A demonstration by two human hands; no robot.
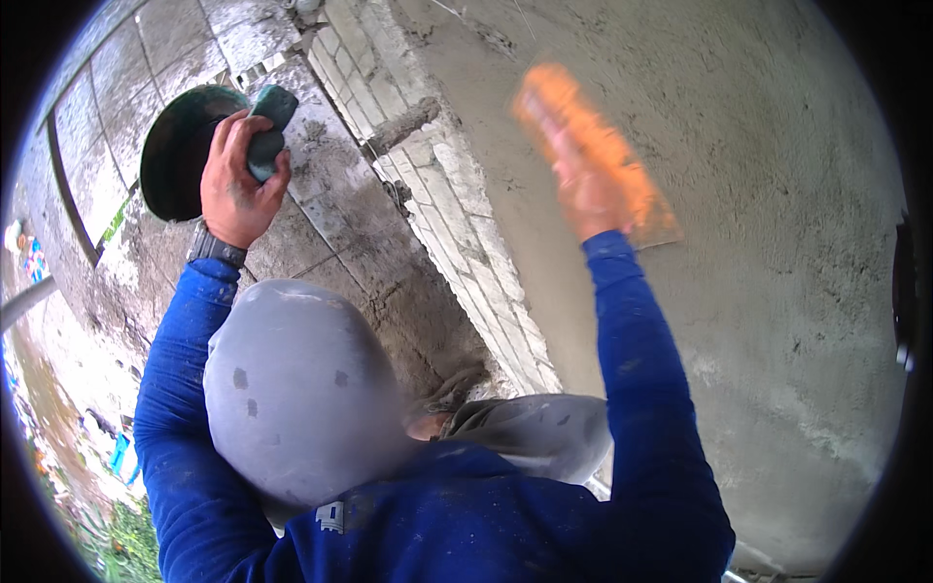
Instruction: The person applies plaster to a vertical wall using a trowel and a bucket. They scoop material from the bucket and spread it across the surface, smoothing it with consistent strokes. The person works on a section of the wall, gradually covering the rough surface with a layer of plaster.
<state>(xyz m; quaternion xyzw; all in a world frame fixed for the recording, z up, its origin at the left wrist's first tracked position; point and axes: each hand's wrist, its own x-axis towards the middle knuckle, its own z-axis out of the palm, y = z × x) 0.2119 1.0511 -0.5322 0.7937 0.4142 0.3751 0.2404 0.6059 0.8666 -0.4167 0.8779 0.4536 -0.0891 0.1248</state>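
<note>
My left hand (238, 180) is closed on a dark green sponge-like block (272, 117), over a round dark green bowl (170, 155); I cannot tell whether it grips the bowl's rim as well. My right hand (581, 185) grips a bright orange flat float (634, 175), blurred by motion, on or just above the grey, freshly plastered surface (758, 291) that fills the right side. Between my forearms is my grey-trousered knee (292, 379), with dark patches on it.
A strip of exposed pale brickwork (457, 248) borders the plaster. Grimy square paving (155, 58) lies on the left, crossed by a dark bar (68, 189). Scattered rubbish (121, 457) and green plants (126, 534) show at the lower left.
</note>
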